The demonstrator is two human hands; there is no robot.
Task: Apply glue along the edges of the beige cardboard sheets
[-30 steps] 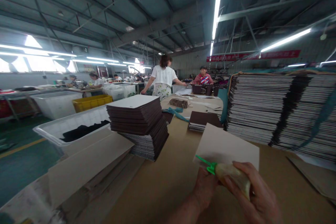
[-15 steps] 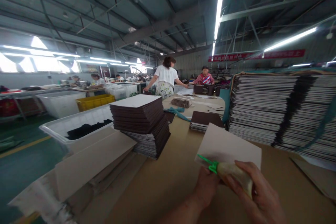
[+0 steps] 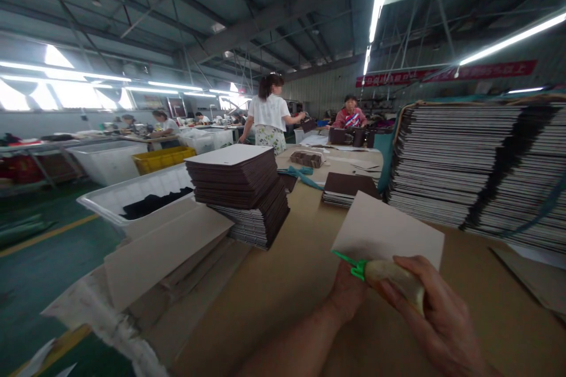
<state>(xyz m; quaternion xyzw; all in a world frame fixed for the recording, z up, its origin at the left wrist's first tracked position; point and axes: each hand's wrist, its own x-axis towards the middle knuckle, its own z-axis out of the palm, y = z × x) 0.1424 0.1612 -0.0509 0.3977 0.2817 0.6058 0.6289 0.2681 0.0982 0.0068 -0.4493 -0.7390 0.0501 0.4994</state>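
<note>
My right hand (image 3: 437,306) is wrapped round a yellowish squeeze bottle (image 3: 395,283) with a bright green nozzle. The bottle lies nearly level, and its thin green tip points left, at the left edge of a pale board (image 3: 389,227). At that board's near edge is my left hand (image 3: 349,291), closed on it, with the fingers mostly hidden behind the bottle and the board. A short stack of dark brown boards (image 3: 351,185) lies on the brown table (image 3: 283,306) just beyond. To the left stands a tall stack of brown-and-white boards (image 3: 234,182).
On the right rises a large strapped pile of boards (image 3: 455,165). A white bin (image 3: 145,179) holding black material and leaning cardboard sheets (image 3: 168,253) are at left. A person in a white top (image 3: 269,115) stands beyond; another person (image 3: 349,115) is at the far table end.
The view has tipped down slightly. The standing person's right-side arm is now raised with a dark piece in the hand. My hands, the bottle and the board keep nearly the same arrangement.
</note>
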